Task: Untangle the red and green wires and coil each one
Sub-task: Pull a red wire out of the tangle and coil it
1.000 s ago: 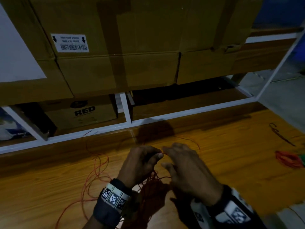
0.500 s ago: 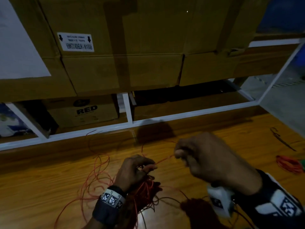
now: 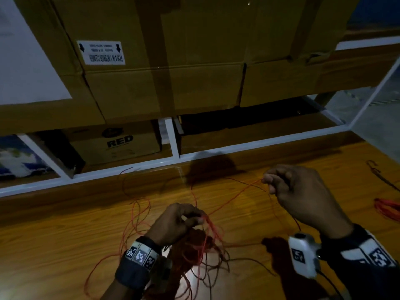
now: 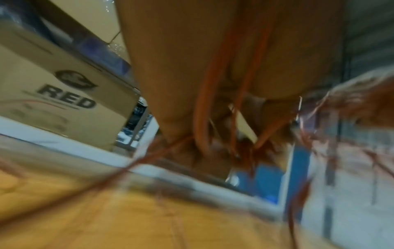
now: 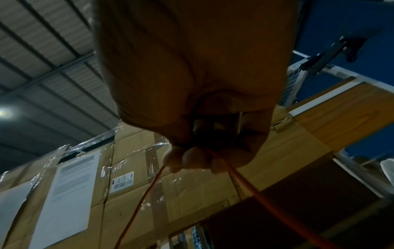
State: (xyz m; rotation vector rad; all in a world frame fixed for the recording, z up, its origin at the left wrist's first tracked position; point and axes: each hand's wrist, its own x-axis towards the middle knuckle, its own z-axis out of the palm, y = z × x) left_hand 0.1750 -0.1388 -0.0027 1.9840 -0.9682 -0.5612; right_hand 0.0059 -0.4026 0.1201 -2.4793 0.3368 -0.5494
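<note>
Pinching a strand of the red wire [image 3: 232, 197] between thumb and fingertips [image 5: 193, 159], the right hand [image 3: 303, 195] is raised off the wooden table [image 3: 54, 245] and sits up and to the right of the main tangle [image 3: 194, 252], so that 1 strand runs fairly straight from it down to the left hand [image 3: 175, 221]. In the right wrist view you can see the wire coming out from under those fingertips in 2 runs, 1 thin line dropping away and 1 thicker-looking run heading lower right. That left hand is lower, right at the top edge of the tangle, fingers curled in and gripping several red loops; the left wrist view is pretty blurry but shows a couple of orange-red strands running across the palm and bunching near the fingers. Most of the wire is a loose messy pile on the table just below and beside the left hand, with long loops fanning out to the left of it and a few darker thin strands mixed in and trailing to the right; can't honestly tell whether those are the green wire in this light. Well to the right of the tangle, near the table edge, there's a small separate red bundle [image 3: 387, 207]. Behind the tangle is a white shelf frame [image 3: 173, 137] with cardboard boxes [image 3: 164, 87], 1 smaller box [image 3: 116, 144] printed RED.
</note>
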